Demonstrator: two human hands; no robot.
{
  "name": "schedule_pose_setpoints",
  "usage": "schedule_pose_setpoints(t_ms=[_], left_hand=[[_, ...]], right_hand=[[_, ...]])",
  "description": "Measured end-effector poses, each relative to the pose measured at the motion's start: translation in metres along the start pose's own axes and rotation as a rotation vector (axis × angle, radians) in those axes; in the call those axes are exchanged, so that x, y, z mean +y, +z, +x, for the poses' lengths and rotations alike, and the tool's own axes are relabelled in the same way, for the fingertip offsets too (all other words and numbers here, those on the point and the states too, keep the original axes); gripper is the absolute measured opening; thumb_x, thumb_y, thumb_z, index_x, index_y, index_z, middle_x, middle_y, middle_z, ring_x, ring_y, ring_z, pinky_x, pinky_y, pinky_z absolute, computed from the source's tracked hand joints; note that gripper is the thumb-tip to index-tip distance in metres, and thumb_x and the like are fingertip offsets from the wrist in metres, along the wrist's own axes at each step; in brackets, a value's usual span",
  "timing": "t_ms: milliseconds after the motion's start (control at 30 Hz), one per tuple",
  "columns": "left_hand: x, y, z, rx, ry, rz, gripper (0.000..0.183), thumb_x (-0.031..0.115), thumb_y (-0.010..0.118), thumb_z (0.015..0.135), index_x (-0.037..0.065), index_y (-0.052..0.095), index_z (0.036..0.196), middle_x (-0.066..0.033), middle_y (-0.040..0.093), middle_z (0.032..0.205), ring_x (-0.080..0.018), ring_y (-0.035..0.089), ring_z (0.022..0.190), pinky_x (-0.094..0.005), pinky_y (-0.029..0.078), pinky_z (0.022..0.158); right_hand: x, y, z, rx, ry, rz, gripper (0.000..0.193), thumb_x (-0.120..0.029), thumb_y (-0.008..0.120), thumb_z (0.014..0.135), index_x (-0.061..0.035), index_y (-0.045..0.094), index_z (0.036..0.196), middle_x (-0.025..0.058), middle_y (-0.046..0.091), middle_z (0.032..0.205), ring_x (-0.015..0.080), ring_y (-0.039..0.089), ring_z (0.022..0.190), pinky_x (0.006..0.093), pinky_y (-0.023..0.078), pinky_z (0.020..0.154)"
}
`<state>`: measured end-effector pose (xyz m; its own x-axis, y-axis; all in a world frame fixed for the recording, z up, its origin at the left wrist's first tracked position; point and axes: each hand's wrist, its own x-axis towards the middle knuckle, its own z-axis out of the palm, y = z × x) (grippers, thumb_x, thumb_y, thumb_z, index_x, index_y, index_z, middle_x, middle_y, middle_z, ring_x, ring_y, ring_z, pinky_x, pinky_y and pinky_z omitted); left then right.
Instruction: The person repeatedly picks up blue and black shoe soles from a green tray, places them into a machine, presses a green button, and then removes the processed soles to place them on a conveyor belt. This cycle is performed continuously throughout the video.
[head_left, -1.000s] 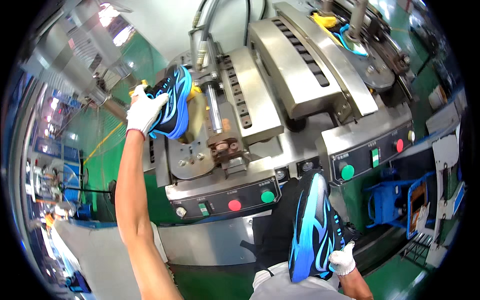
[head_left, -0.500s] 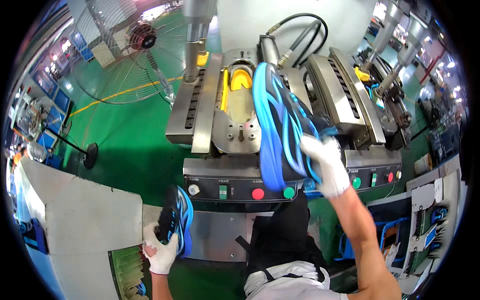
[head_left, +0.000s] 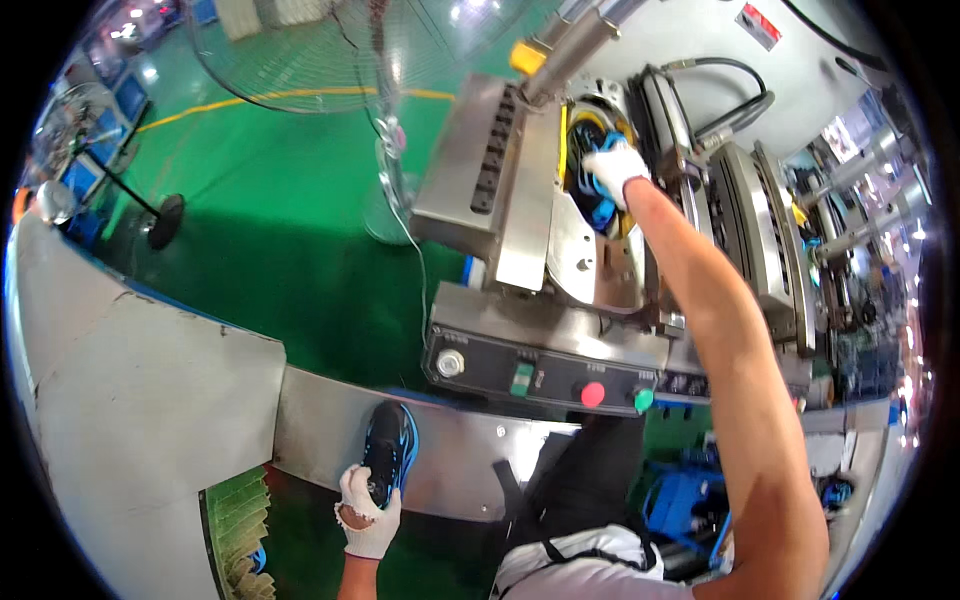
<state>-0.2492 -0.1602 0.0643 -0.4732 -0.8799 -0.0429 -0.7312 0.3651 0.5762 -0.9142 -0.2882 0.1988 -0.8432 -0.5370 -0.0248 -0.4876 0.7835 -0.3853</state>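
My left hand [head_left: 368,515], in a white knit glove, is closed round the heel end of a black sneaker [head_left: 388,445] with blue sole edges. That shoe is over the metal ledge [head_left: 320,415] below the machine, toe pointing away from me. At the upper right, my right hand [head_left: 617,172], gloved too, grips a second black and blue sneaker [head_left: 602,214]. This one sits down inside the bed of a pressing machine [head_left: 575,250], beside a yellow strip [head_left: 563,145]. My fingers and glove cover part of it.
A control panel [head_left: 540,375] with a red button [head_left: 592,394] and a green button [head_left: 643,400] runs along the machine's front. Steel side blocks [head_left: 470,165] flank the bed. Left is a grey-white table [head_left: 150,370]; a wire fan [head_left: 330,60] stands behind. A second press station [head_left: 765,230] is to the right.
My right hand has carried its sneaker from above the machine's front into the bed. The left sneaker has moved slightly right and nearer to me. The view has turned left.
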Motion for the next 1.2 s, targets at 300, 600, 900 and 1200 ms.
schedule_pose_setpoints(t_ms=[300, 600, 900, 1200], left_hand=[[-0.001, 0.010, 0.003, 0.033, 0.066, -0.036, 0.072, 0.013, 0.088, 0.077, 0.003, 0.049, 0.136, -0.0251, 0.054, 0.140, -0.0450, 0.061, 0.123, -0.0513, 0.053, 0.101], [0.061, 0.022, -0.020, -0.057, -0.302, -0.173, 0.083, 0.021, 0.086, 0.083, 0.003, 0.043, 0.151, -0.0242, 0.050, 0.143, -0.0413, 0.051, 0.135, -0.0504, 0.042, 0.115], [0.029, 0.031, 0.021, -0.131, 0.490, 0.045, 0.026, 0.011, 0.073, 0.091, -0.001, 0.071, 0.114, -0.0225, 0.068, 0.113, -0.0423, 0.065, 0.109, -0.0503, 0.052, 0.099], [0.231, 0.017, -0.006, -0.201, 0.651, -0.072, 0.025, 0.021, 0.065, 0.106, -0.002, 0.073, 0.109, -0.0199, 0.070, 0.105, -0.0349, 0.067, 0.096, -0.0439, 0.054, 0.091]], right_hand=[[-0.002, -0.040, -0.023, -0.143, -0.031, 0.172, 0.071, -0.043, 0.079, 0.077, 0.0014, 0.068, 0.130, 0.0257, 0.070, 0.132, 0.0383, 0.069, 0.121, 0.0423, 0.053, 0.106], [0.052, -0.060, -0.331, 0.114, -0.857, 0.426, 0.084, -0.030, 0.079, 0.090, 0.0055, 0.041, 0.156, 0.0321, 0.046, 0.156, 0.0466, 0.041, 0.150, 0.0521, 0.033, 0.125], [0.206, 0.037, -0.361, 0.393, -0.671, 0.140, 0.046, -0.017, 0.058, 0.089, 0.0026, 0.063, 0.131, 0.0309, 0.056, 0.142, 0.0486, 0.051, 0.137, 0.0573, 0.037, 0.122], [0.248, 0.001, -0.515, -0.153, -0.545, 0.717, 0.121, -0.051, 0.082, 0.077, -0.0067, 0.018, 0.169, 0.0311, 0.021, 0.171, 0.0529, 0.021, 0.157, 0.0625, 0.024, 0.125]])
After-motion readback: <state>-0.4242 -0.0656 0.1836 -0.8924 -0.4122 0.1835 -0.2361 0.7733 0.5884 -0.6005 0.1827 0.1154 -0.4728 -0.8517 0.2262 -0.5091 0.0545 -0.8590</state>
